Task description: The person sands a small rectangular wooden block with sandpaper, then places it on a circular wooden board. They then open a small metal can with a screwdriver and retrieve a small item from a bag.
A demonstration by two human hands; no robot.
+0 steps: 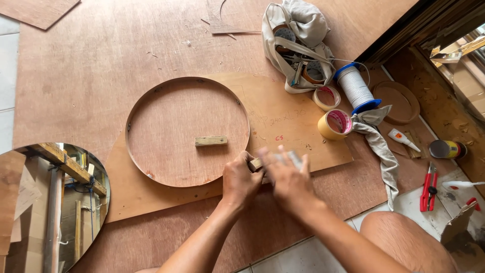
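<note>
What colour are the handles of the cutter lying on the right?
Red, with black at the pivot; the cutter shows in the head view.

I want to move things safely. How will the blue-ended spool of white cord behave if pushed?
The spool of white cord lies on its side, so it probably rolls easily. Its tight winding suggests it is firm, perhaps rather heavy. A loose strand could unwind or snag.

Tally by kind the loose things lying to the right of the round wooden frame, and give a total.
Tape rolls: 2
Spool of white cord: 1
Red-handled cutter: 1
Small white glue bottle: 1
Tin can on its side: 1
Grey cloth: 1
Canvas bag: 1
Total: 8
</note>
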